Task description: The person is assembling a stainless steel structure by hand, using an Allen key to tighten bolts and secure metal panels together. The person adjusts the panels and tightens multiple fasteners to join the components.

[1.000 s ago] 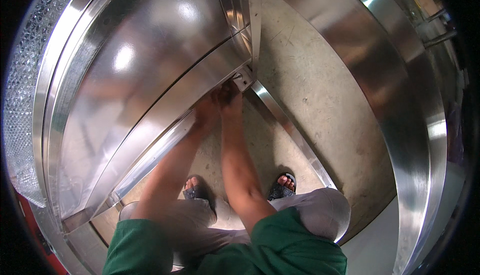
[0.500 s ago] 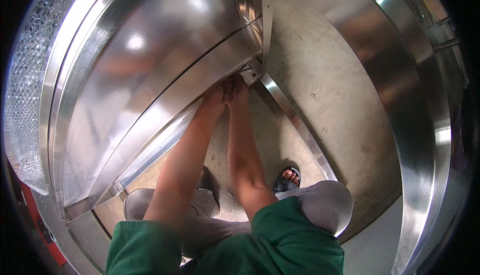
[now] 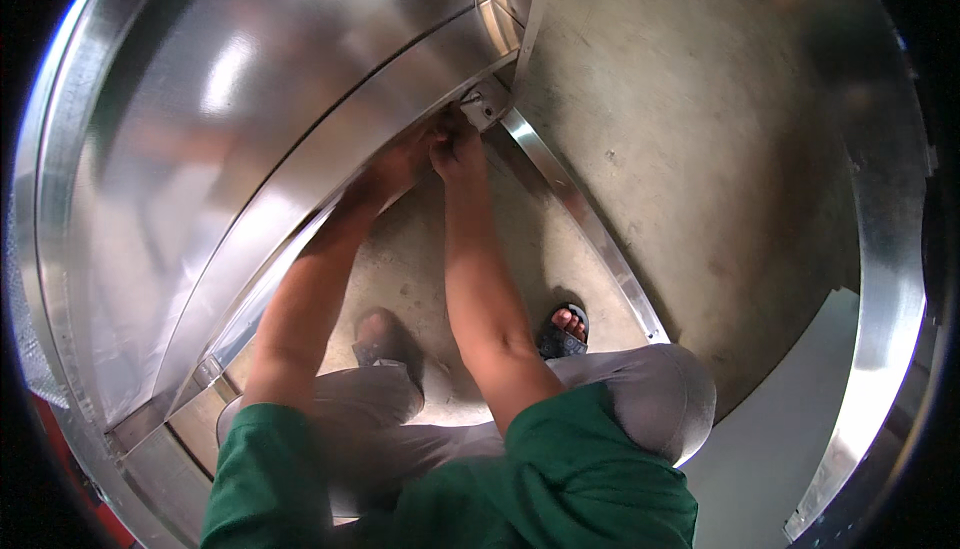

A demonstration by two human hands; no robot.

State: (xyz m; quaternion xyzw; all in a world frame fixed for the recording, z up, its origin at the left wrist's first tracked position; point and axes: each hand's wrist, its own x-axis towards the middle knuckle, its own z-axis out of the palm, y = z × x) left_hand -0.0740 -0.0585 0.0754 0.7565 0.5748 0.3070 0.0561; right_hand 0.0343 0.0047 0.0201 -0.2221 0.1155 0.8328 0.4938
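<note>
Both arms stretch forward to the far end of a shiny metal frame. My right hand is closed, its fingers bent just below a small metal corner bracket with a round hole; whatever it grips is hidden. My left hand lies in shadow beside it, under the lower edge of the big polished metal panel. Its fingertips meet the right hand's, and the panel's shade hides how they are bent. From the bracket a narrow metal rail runs back toward my right knee.
Concrete floor lies under the frame, with my sandalled foot close to the rail. A curved-looking metal edge bounds the right side, above a pale grey sheet. Bubble wrap hangs at the far left.
My view has shifted, so the panel and bracket sit farther left and higher. My left hand has drawn slightly apart from the right and tucked under the panel edge. The right stays by the bracket.
</note>
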